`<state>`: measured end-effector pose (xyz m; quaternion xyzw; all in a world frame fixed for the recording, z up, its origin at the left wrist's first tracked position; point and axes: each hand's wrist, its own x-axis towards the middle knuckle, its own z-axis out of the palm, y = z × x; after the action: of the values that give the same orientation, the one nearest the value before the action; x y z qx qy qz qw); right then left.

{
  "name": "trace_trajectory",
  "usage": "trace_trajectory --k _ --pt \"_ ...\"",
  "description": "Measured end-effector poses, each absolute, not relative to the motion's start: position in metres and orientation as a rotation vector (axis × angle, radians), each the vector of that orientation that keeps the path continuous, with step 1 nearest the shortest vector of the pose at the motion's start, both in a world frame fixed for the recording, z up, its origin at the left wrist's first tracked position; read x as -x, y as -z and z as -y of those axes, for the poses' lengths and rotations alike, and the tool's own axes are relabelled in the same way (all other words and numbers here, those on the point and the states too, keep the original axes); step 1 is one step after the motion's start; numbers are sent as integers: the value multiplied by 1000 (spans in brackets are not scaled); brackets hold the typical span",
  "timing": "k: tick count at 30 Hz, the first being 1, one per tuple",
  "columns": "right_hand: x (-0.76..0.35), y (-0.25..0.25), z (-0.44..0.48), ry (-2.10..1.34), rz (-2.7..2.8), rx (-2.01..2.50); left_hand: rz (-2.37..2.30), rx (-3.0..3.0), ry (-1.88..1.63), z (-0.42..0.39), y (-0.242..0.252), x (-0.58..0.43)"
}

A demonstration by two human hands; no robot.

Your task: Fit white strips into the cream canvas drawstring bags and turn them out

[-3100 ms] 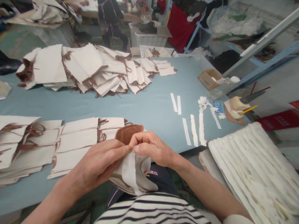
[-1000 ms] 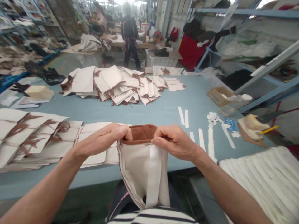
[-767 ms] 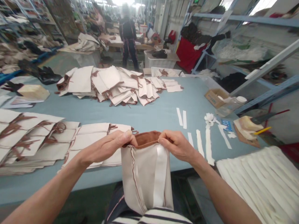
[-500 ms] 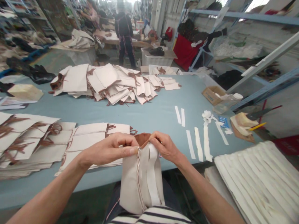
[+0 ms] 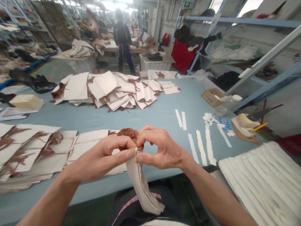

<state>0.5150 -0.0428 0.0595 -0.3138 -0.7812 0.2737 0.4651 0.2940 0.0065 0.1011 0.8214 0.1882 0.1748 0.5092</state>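
A cream fabric piece with a brown lining hangs folded lengthwise between my hands, in front of the table edge. Its brown inner side bulges up behind my fingers. My left hand pinches its upper edge between thumb and fingers. Close against it, my right hand grips the same edge at the seam, thumb in front and fingers curled behind. The lower end dangles over my lap. White strips lie on the table to the right of my hands.
Stacked cream pieces with brown ties lie at the left, and a larger heap stretches across the back of the blue-green table. A cardboard box and a clear jar stand at right. Padded white material sits at lower right.
The cream piece, spread wide before, is now folded narrow. My right hand has moved left to meet my left hand at the seam. The white strip on its front no longer shows.
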Motion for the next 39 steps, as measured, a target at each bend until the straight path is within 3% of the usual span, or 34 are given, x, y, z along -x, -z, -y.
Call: trace_trajectory --k 6,23,39 --pt "-510 -54 48 -1013 1798 770 -522 -1858 -422 1 -92 -290" --pt "-516 -75 60 -1033 1891 1072 -749 -1792 -347 8 -87 -296" --pt "-512 -64 63 -1094 1865 1059 -636 -1671 -269 7 -84 -291"
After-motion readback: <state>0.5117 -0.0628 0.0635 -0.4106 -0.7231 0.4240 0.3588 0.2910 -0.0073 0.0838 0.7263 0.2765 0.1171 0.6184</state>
